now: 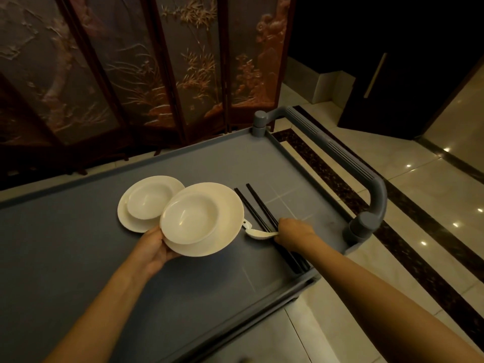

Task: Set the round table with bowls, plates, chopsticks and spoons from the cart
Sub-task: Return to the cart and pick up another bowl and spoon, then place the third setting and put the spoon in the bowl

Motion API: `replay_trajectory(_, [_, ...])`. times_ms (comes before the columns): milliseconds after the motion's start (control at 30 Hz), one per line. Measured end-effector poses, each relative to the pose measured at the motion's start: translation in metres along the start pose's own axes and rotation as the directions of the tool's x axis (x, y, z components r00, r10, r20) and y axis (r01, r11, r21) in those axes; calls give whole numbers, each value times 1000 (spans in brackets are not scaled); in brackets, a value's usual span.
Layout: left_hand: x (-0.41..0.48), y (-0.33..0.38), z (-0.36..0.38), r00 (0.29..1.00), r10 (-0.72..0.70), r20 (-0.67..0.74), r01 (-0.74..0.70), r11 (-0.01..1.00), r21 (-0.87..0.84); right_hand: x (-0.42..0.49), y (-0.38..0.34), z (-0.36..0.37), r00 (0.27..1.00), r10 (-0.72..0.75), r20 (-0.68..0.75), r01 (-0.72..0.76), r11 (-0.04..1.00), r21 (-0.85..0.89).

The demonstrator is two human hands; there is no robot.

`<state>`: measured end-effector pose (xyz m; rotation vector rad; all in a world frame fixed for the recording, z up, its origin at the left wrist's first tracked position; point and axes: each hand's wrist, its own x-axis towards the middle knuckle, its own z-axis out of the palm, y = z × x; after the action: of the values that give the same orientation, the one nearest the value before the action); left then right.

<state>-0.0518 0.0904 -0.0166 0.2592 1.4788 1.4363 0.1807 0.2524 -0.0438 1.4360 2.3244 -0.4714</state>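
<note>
On the grey cart top (78, 258) my left hand (153, 248) grips the near rim of a white plate (225, 224) that carries a white bowl (190, 218), lifted and tilted over the tray. A second white plate (125, 216) with a bowl (149, 199) lies flat just behind it. Black chopsticks (258, 208) lie to the right, running toward the cart's near corner. My right hand (294, 231) rests on them, closed around the chopsticks and the handle of a white spoon (258, 233). Another white spoon's end (247, 225) peeks out beside the plate.
The cart's grey handle bar (348, 158) stands along the right end. A carved folding screen (146, 69) stands behind the cart. Glossy tiled floor with a dark border (419, 231) lies to the right, and a dark door (392, 74) is at the back right.
</note>
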Motion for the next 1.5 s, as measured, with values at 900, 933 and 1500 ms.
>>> replay_trajectory(900, [-36, -1, 117, 890, -126, 439, -34, 940, 340, -177, 60, 3, 798, 591, -116, -34, 236, 971])
replay_trajectory(933, [-42, -7, 129, 864, -158, 479, -30, 932, 362, -192, 63, 9, 771, 629, -98, -28, 188, 982])
replay_trajectory(1500, [-291, -187, 325, 250, -604, 757, -276, 705, 654, -506, 155, 146, 97, 990, 99, 4, -100, 995])
